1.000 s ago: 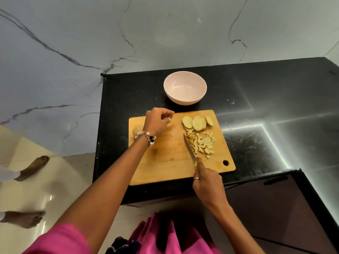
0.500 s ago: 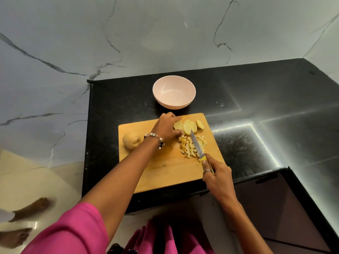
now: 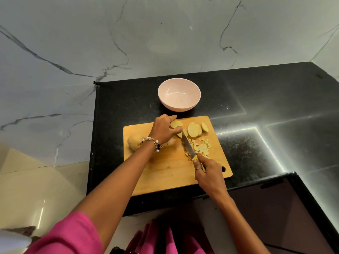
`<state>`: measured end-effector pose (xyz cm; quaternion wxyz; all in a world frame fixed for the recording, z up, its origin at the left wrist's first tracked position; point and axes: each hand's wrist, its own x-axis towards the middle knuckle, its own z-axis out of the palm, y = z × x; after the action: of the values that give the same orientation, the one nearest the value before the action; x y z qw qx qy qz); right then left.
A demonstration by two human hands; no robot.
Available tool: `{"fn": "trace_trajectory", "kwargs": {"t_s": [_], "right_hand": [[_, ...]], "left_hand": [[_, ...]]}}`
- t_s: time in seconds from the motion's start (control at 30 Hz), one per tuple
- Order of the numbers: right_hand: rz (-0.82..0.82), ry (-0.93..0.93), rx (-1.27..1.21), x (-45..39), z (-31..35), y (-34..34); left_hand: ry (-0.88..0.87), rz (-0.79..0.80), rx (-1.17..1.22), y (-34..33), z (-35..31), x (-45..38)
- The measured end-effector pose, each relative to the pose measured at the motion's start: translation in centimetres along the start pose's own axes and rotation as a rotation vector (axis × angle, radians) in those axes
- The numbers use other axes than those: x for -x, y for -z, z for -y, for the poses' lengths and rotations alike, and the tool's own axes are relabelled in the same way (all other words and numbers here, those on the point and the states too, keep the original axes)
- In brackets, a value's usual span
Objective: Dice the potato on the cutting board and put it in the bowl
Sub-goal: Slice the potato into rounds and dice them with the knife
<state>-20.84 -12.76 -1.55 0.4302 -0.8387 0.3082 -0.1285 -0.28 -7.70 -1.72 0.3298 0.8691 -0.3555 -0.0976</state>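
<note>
While left hand (image 3: 164, 130) pinches a pale slice (image 3: 176, 124), right hand (image 3: 208, 172) grips the knife (image 3: 189, 147) — small dice (image 3: 200, 147) heaped beside.

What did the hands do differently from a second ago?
The left hand moved right to the potato slices and now pinches one slice. The right hand brought the knife closer to it. The bowl stays empty; the diced pile stays put.

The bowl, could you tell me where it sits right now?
In the head view the bowl stands empty on the black counter, just beyond the cutting board's far edge.
</note>
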Motion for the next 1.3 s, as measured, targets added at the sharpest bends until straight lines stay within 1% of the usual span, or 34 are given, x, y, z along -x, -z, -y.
{"fn": "trace_trajectory", "kwargs": {"t_s": [0.07,0.17,0.27,0.37,0.47,0.57,0.77,0.9,1.0,1.03,1.13,1.3], "right_hand": [[-0.012,-0.019,0.015,-0.3,0.3,-0.1],[-0.024,-0.018,0.028,-0.3,0.5,-0.1],[-0.019,0.05,0.01,0.3,0.8,-0.1],[-0.024,0.118,0.035,1.3,0.9,-0.7],[0.015,0.157,0.116,2.4,0.8,-1.7],[0.045,0.204,0.265,2.9,0.9,-2.7],[0.071,0.204,0.453,2.9,1.0,-3.9],[0.137,0.191,0.58,3.1,1.6,-4.3],[0.147,0.193,0.763,3.4,2.7,-4.7],[0.12,0.2,0.807,3.4,2.9,-5.0],[0.065,0.232,0.796,2.9,3.6,-5.8],[0.113,0.201,0.803,4.2,3.3,-5.3]], "left_hand": [[-0.009,-0.017,0.019,0.5,0.0,0.7],[-0.035,0.002,-0.024,1.1,0.0,2.8],[-0.041,0.001,-0.064,0.6,0.6,5.8],[0.0,0.013,-0.112,-0.5,1.6,8.7],[0.011,-0.036,-0.125,-1.3,2.1,10.0],[0.034,-0.056,-0.057,-1.1,1.9,10.0],[0.08,-0.075,0.106,-0.7,2.1,10.3],[0.088,-0.092,0.153,-0.9,2.4,10.6],[0.076,-0.114,0.168,-1.1,2.5,10.7],[0.075,-0.119,0.168,-1.1,2.5,10.6],[0.054,-0.14,0.151,-1.2,2.6,10.6],[0.034,-0.185,0.141,-1.7,2.6,10.7]]}}
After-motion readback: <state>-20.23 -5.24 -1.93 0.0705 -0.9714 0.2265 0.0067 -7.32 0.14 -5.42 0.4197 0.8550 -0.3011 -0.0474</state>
